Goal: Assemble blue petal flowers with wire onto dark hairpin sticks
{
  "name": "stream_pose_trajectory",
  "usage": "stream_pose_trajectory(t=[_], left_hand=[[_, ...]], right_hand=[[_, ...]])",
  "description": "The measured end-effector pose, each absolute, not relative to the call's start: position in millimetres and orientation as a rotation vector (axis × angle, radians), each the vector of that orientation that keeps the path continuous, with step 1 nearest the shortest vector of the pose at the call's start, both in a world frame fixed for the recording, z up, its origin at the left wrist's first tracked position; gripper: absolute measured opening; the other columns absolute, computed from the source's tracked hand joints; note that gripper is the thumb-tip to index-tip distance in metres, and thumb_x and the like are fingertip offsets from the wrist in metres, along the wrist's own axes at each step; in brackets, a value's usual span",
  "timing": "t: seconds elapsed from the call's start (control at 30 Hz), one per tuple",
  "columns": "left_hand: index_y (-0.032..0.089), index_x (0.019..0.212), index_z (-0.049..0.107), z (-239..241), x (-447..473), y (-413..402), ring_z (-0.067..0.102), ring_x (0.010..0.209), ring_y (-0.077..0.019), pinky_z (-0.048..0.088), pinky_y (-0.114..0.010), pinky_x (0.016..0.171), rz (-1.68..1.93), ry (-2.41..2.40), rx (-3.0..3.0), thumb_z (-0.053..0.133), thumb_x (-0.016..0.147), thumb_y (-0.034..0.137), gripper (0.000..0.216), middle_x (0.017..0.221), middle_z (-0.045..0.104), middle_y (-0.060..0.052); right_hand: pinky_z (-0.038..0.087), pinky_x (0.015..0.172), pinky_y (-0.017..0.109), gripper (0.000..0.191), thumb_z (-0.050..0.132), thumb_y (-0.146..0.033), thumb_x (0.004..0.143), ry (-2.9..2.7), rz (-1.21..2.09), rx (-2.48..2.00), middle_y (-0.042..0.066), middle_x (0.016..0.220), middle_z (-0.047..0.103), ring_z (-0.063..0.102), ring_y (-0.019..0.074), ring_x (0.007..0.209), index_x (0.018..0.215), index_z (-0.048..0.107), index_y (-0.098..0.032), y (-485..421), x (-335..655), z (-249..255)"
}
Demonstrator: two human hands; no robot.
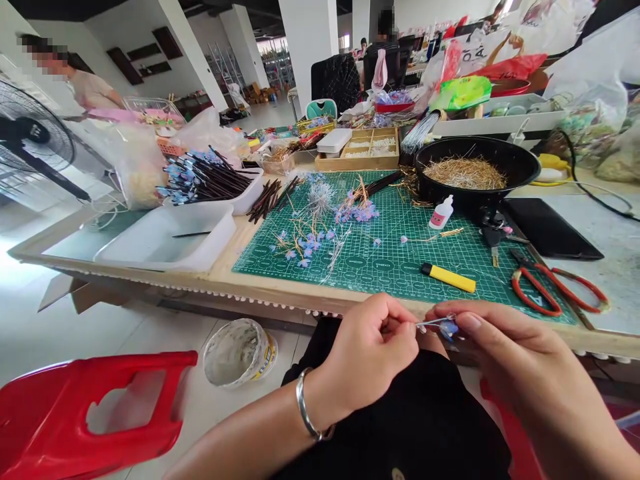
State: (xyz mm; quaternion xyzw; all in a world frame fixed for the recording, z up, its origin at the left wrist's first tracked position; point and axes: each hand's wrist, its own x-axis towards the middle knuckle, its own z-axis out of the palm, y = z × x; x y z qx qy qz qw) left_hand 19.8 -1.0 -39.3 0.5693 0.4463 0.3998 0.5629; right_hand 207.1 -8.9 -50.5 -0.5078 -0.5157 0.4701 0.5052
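My left hand (373, 357), with a silver bangle on its wrist, is curled into a pinch on the end of a thin silver wire (431, 323) over my lap, just below the table edge. My right hand (505, 350) pinches the other end of the wire, where a small blue flower piece (449, 328) sits between thumb and forefinger. The two hands are almost touching. On the green cutting mat (400, 257) above them lie several loose blue flowers with wire stems (310, 240).
A yellow utility knife (449, 278), red-handled scissors (555, 290), a small glue bottle (441, 215) and a black bowl of straw-like wire (470, 170) are on the table. White trays (165, 240) with dark sticks stand left. A red stool (90, 413) and a tub (240, 352) are on the floor. A person stands far left.
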Motion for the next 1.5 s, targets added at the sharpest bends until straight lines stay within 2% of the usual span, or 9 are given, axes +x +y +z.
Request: stream_pose_trajectory(t=[0.2, 0.4, 0.5, 0.83, 0.97, 1.07, 1.2, 1.37, 1.5], left_hand=[[0.017, 0.072, 0.056, -32, 16, 2, 0.034, 0.05, -0.0053, 0.028, -0.017, 0.045, 0.779, 0.976, 1.358, 0.061, 0.071, 0.013, 0.008, 0.055, 0.044, 0.008], [0.017, 0.074, 0.056, -26, 15, 8, 0.035, 0.049, -0.0048, 0.026, -0.017, 0.044, 0.862, 0.947, 1.094, 0.064, 0.075, 0.016, 0.008, 0.055, 0.046, 0.008], [0.016, 0.076, 0.058, -27, 17, 10, 0.04, 0.05, -0.0055, 0.031, -0.018, 0.046, 0.868, 0.995, 1.128, 0.062, 0.076, 0.018, 0.005, 0.059, 0.053, 0.005], [0.017, 0.078, 0.059, -24, 13, 0, 0.048, 0.055, -0.0063, 0.039, -0.017, 0.05, 0.829, 1.087, 1.363, 0.063, 0.077, 0.019, 0.005, 0.062, 0.056, 0.005], [0.017, 0.082, 0.054, -26, 9, 6, 0.051, 0.049, -0.0057, 0.039, -0.017, 0.049, 0.682, 0.878, 1.078, 0.05, 0.084, 0.02, 0.006, 0.06, 0.06, 0.004], [0.017, 0.084, 0.053, -27, 6, 10, 0.059, 0.052, -0.0072, 0.035, -0.016, 0.046, 0.62, 0.812, 1.042, 0.046, 0.088, 0.024, 0.011, 0.066, 0.065, 0.001], [0.017, 0.089, 0.061, -20, 0, 9, 0.066, 0.071, -0.012, 0.045, -0.02, 0.058, 0.597, 0.928, 1.354, 0.054, 0.09, 0.028, 0.013, 0.08, 0.07, -0.002], [0.015, 0.082, 0.069, -14, -2, 4, 0.065, 0.09, -0.0147, 0.05, -0.027, 0.085, 0.845, 1.077, 2.067, 0.06, 0.083, 0.013, 0.009, 0.094, 0.072, -0.003], [0.013, 0.077, 0.065, -19, 3, 2, 0.066, 0.089, -0.0157, 0.052, -0.028, 0.084, 0.969, 1.103, 2.383, 0.057, 0.082, 0.008, 0.011, 0.093, 0.071, -0.005]], right_hand=[[0.056, 0.06, 0.026, 0.024, 0.068, -0.049, 0.088, -1.786, 1.059, -1.09, 0.005, 0.078, 0.075, 0.069, 0.0201, 0.069, 0.079, 0.081, -0.03, 13, 225, -28], [0.058, 0.082, 0.034, 0.027, 0.072, -0.046, 0.082, -1.179, 1.512, -0.857, 0.004, 0.106, 0.072, 0.068, 0.0246, 0.1, 0.105, 0.075, -0.033, 11, 208, -59], [0.056, 0.079, 0.031, 0.031, 0.071, -0.043, 0.084, -1.123, 1.556, -0.915, 0.003, 0.098, 0.07, 0.066, 0.0204, 0.089, 0.114, 0.069, -0.032, -3, 188, -73], [0.048, 0.06, 0.022, 0.019, 0.064, -0.04, 0.094, -1.238, 1.153, -1.149, 0.001, 0.076, 0.062, 0.057, 0.0135, 0.067, 0.083, 0.064, -0.024, -23, 172, -68], [0.035, 0.043, 0.018, 0.028, 0.067, -0.04, 0.092, -1.169, 1.244, -1.08, -0.003, 0.057, 0.05, 0.04, 0.0086, 0.048, 0.071, 0.061, -0.023, -22, 174, -66], [0.04, 0.048, 0.019, 0.026, 0.068, -0.041, 0.091, -1.118, 1.351, -1.044, -0.002, 0.061, 0.055, 0.047, 0.0099, 0.052, 0.072, 0.064, -0.024, -24, 176, -67], [0.043, 0.052, 0.021, 0.023, 0.069, -0.042, 0.09, -1.15, 1.32, -1.076, -0.001, 0.065, 0.056, 0.05, 0.0113, 0.057, 0.074, 0.064, -0.025, -25, 178, -70], [0.041, 0.051, 0.022, 0.027, 0.067, -0.043, 0.091, -1.241, 1.206, -1.198, 0.0, 0.066, 0.057, 0.049, 0.0124, 0.059, 0.072, 0.062, -0.024, -24, 177, -76], [0.043, 0.052, 0.023, 0.03, 0.068, -0.044, 0.089, -1.237, 1.204, -1.218, 0.001, 0.065, 0.057, 0.051, 0.0139, 0.059, 0.07, 0.061, -0.022, -26, 176, -78]])
